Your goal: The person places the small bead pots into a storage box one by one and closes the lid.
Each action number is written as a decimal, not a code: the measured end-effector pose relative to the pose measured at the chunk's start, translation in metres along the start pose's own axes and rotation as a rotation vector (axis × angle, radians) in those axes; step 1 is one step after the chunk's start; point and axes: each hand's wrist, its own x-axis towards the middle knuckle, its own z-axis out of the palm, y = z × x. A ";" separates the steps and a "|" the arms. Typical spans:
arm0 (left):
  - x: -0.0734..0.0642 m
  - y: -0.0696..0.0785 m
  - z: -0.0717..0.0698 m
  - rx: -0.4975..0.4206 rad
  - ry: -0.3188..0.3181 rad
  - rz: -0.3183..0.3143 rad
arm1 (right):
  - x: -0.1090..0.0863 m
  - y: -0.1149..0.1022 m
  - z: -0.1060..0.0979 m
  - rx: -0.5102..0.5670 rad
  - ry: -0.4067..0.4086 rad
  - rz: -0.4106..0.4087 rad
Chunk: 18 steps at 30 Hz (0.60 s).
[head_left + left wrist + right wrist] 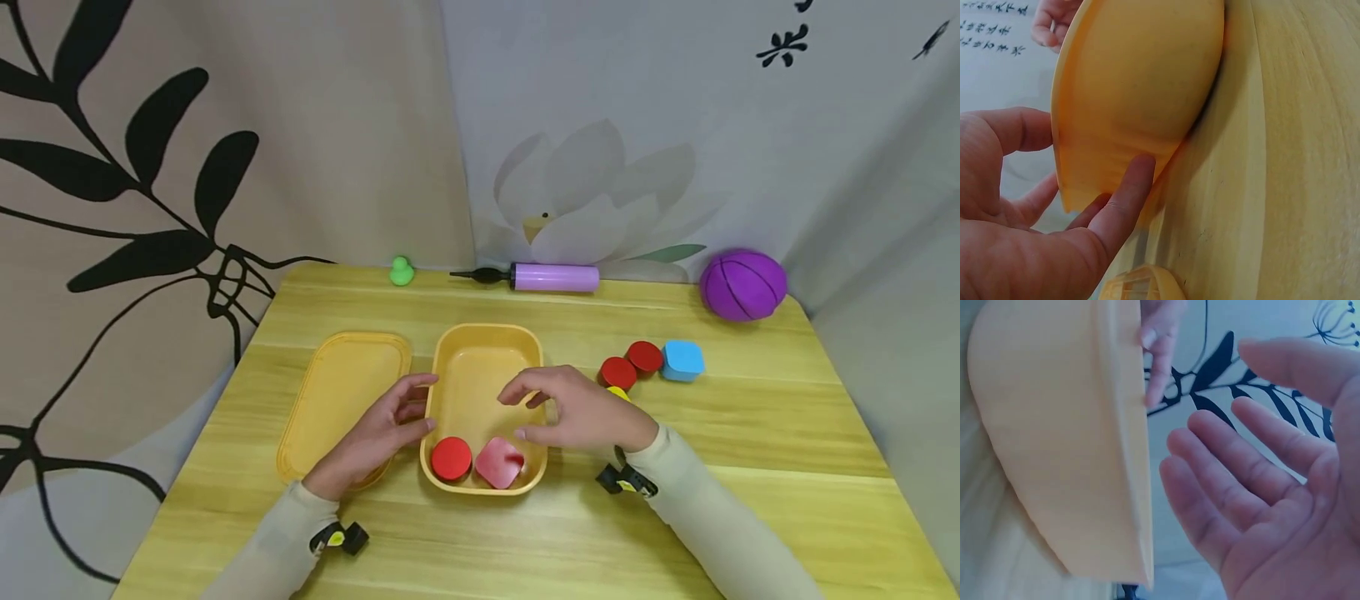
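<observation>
A yellow-orange plastic box (487, 333) stands on the table without a cover. Inside, at its near end, a red round block (452, 459) lies beside a pink rounded-square block (499, 463). My left hand (378, 429) rests against the box's left side, its fingers spread along the outer wall (1141, 87), fingertips at the rim. Over the right rim hovers my right hand (573, 408), fingers loosely bent with nothing between them; the right wrist view shows its bare palm and parted fingers (1222, 487) beside the box wall (1047, 437).
A matching flat lid (341, 400) lies left of the box. To the right are red round blocks (644, 358), a blue block (682, 361) and a partly hidden yellow piece (618, 392). Along the back sit a green figure (402, 271), a purple pump (555, 277) and a purple ball (743, 285).
</observation>
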 end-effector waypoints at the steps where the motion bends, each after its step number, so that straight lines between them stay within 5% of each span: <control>1: 0.000 0.000 0.000 -0.006 -0.001 -0.002 | -0.002 -0.001 -0.003 0.006 0.015 0.010; 18: 0.005 -0.001 0.001 -0.008 0.028 -0.027 | -0.052 0.029 -0.041 0.013 0.295 0.103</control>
